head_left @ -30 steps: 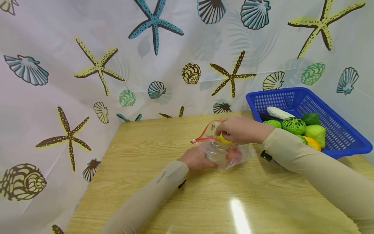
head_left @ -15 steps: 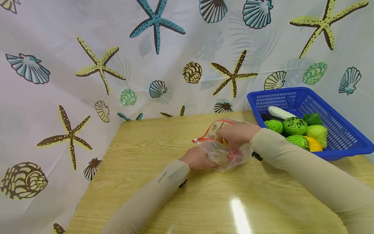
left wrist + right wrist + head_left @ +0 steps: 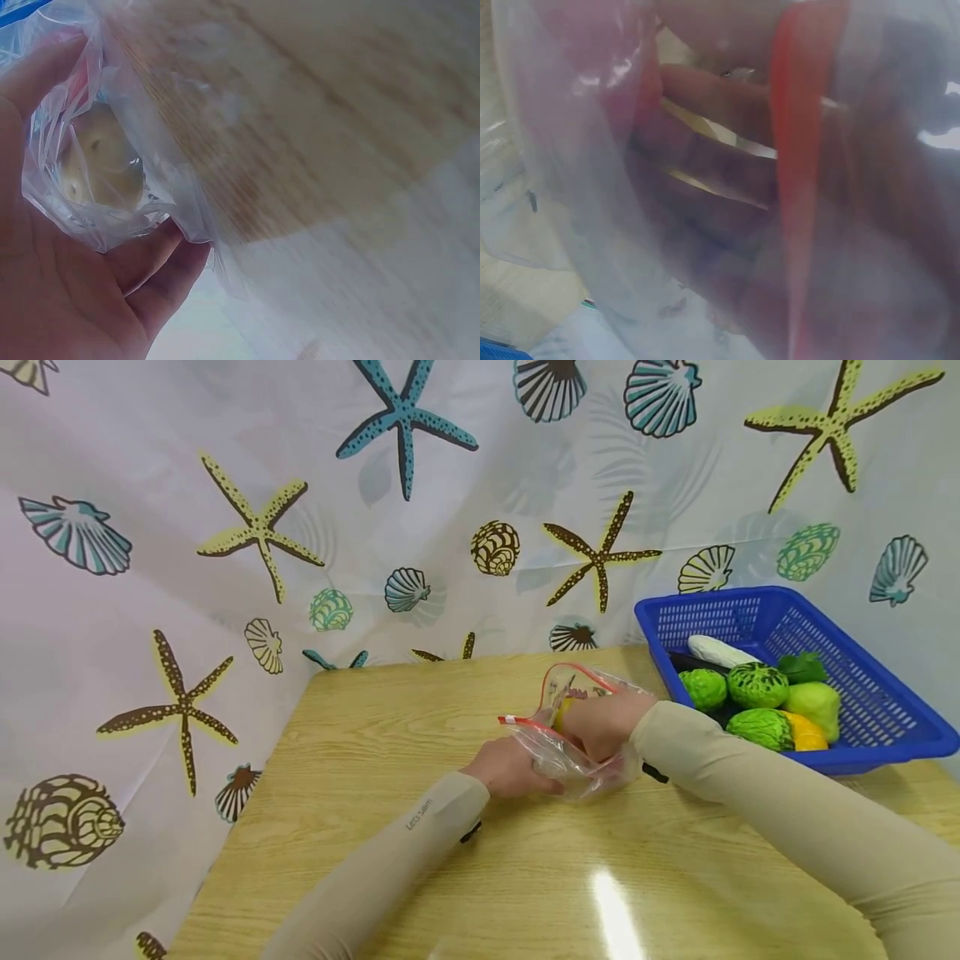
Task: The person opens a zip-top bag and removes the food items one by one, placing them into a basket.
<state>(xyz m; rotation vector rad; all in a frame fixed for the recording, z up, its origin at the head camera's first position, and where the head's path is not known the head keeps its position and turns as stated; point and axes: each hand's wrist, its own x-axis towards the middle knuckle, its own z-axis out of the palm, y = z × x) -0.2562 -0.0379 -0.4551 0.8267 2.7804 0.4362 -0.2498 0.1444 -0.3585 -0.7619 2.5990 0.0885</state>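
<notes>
A clear zip bag (image 3: 558,756) with a red zip strip lies on the wooden table, its mouth spread. My left hand (image 3: 513,767) grips the bag's near left side, fingers and thumb curled round the plastic. Inside, a pale yellow, potato-like thing (image 3: 101,161) with small dimples shows in the left wrist view. Something pinkish red (image 3: 604,67) also shows through the plastic in the right wrist view. My right hand (image 3: 600,725) is inside the bag mouth, beside a bit of yellow (image 3: 561,714). Plastic blurs its fingers (image 3: 712,169), so their hold is unclear.
A blue plastic basket (image 3: 892,747) stands at the back right. It holds a white long vegetable (image 3: 720,652), several green round vegetables (image 3: 757,685), a yellow-green fruit (image 3: 816,706) and an orange-yellow piece (image 3: 808,732). A shell-patterned cloth (image 3: 442,543) hangs behind the table.
My right hand has gone from above the bag mouth, with a yellow thing at its fingers, down into the bag. The mouth has spread around it. My left hand has kept its grip.
</notes>
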